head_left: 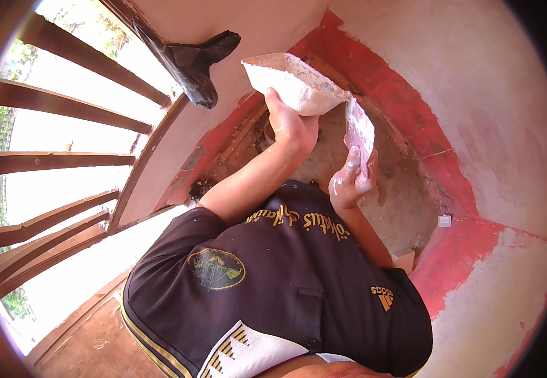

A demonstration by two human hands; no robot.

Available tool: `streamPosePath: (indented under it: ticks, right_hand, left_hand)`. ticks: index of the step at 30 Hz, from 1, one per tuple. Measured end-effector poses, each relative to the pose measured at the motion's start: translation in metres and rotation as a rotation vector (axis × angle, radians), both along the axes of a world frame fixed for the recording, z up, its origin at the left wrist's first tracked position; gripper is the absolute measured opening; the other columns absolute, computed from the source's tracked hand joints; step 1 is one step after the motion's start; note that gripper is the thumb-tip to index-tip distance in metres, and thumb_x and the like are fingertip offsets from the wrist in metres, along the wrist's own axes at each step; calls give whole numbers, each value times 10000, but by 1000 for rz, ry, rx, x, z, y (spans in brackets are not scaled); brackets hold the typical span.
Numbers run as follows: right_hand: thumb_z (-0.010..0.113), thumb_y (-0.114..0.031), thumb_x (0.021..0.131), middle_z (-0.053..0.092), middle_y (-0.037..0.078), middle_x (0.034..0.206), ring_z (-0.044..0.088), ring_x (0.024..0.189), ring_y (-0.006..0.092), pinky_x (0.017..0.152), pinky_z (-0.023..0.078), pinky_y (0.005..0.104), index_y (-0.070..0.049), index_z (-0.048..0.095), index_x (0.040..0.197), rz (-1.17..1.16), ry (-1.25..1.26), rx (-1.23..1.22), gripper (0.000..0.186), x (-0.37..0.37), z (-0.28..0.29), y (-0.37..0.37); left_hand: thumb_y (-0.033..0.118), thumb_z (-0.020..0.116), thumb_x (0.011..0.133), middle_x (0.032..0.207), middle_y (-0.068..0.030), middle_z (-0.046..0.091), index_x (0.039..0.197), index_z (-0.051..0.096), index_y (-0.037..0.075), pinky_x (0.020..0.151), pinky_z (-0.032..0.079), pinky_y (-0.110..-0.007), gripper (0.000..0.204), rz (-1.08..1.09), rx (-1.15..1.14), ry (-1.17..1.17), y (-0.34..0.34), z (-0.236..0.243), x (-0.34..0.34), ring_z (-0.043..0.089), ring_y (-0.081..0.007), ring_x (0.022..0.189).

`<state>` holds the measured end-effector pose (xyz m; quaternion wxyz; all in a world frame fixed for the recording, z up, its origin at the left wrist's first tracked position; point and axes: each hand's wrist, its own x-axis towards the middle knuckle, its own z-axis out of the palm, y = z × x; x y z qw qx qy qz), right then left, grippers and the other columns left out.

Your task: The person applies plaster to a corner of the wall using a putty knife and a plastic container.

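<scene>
Raised in front of my chest, a white putty-smeared pan (pixel 295 94) rests in my left hand (pixel 293 126), with the thumb up along its near side. Pale putty coats the inside of the pan. My right hand (pixel 353 179), streaked with white, grips a putty knife (pixel 360 129) whose blade is covered in pale putty. The blade's upper end meets or nearly meets the pan's right corner. The fingers under the pan are mostly hidden.
Wooden bars (pixel 66 160) cross a bright opening at my left, with a black object (pixel 191 60) hanging at its edge. Red-painted bands (pixel 406 104) run along the pale walls (pixel 468 69). A small white socket or switch (pixel 444 220) sits at the right. Bare floor (pixel 390 214) lies below.
</scene>
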<state>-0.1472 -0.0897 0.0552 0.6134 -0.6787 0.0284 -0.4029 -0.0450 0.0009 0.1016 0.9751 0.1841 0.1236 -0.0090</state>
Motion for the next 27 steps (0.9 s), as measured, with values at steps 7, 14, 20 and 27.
streamPosePath:
  ticks: [7,14,20,27]
  right_hand:
    - [487,20,980,614,173,1074,609,982,233,893,475,350,80,533,1117,-14,8,4,156,0,-8,4]
    - [496,20,972,632,162,1045,617,935,224,869,486,347,83,559,1079,-11,99,-76,139,-7,-10,4]
    - [531,-17,972,630,164,1056,623,915,225,820,520,351,91,573,1084,-130,55,-10,161,1,-19,-2]
    - [551,-40,964,529,150,1179,590,1010,236,821,557,383,45,446,1209,27,-109,556,281,22,-13,-16]
  left_hand:
    - [468,206,1027,1508,-95,337,1492,258,123,1143,245,-565,581,8,3,27,3,-8,3,324,-327,1391]
    - [475,212,1023,1519,-96,322,1500,244,125,1148,244,-563,593,15,-1,-18,5,-10,10,307,-332,1403]
    - [487,223,1017,1530,-91,304,1509,229,134,1148,247,-564,605,146,37,-119,19,-8,21,289,-346,1410]
    - [502,262,1017,1502,-71,356,1492,267,149,1142,271,-527,592,38,14,-44,38,-32,9,330,-310,1391]
